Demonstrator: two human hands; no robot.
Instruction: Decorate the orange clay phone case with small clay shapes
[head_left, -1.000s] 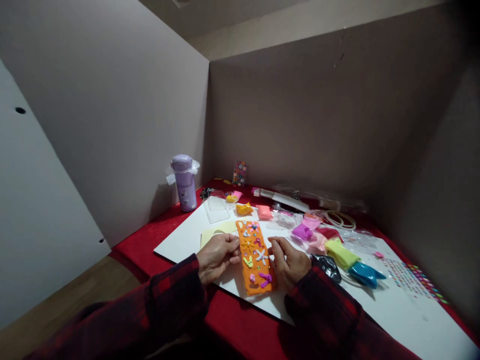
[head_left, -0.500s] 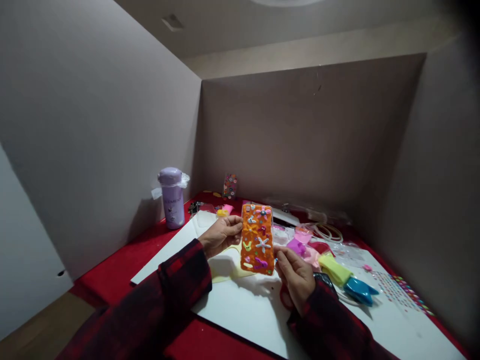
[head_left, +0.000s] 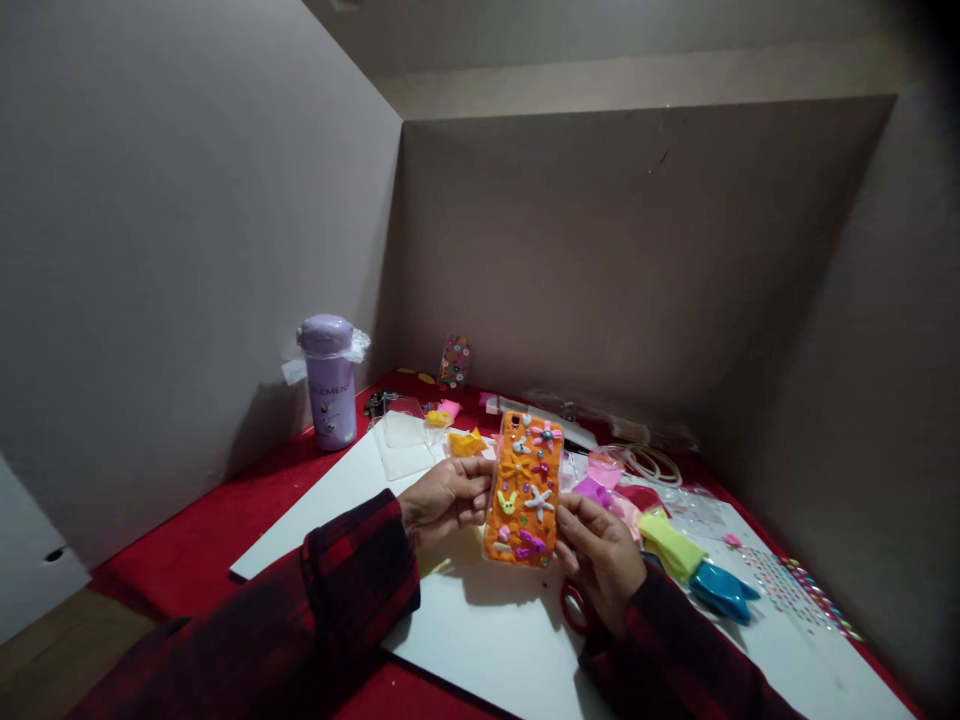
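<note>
Between my two hands an orange phone case [head_left: 515, 533] stands upright above the white board [head_left: 495, 640]. Small clay flowers, animal shapes and gems in pink, white, yellow and purple cover its face. My left hand [head_left: 448, 497] pinches its left edge between thumb and fingers. On the lower right edge, my right hand [head_left: 600, 550] grips with thumb and fingertips. Red-handled scissors [head_left: 574, 606] lie on the board just below my right hand, partly hidden by it.
A purple bottle [head_left: 331, 390] stands at the left on red cloth [head_left: 180, 520]. Another decorated case [head_left: 454, 362] leans at the back. Right of my hands lie yellow clay [head_left: 673, 545], a blue packet [head_left: 722, 590] and gem stickers [head_left: 795, 590]. Grey panels [head_left: 600, 250] enclose the table.
The orange case has shifted slightly right and down in view and tilted a little, with both hands still holding it. The camera view has moved slightly.
</note>
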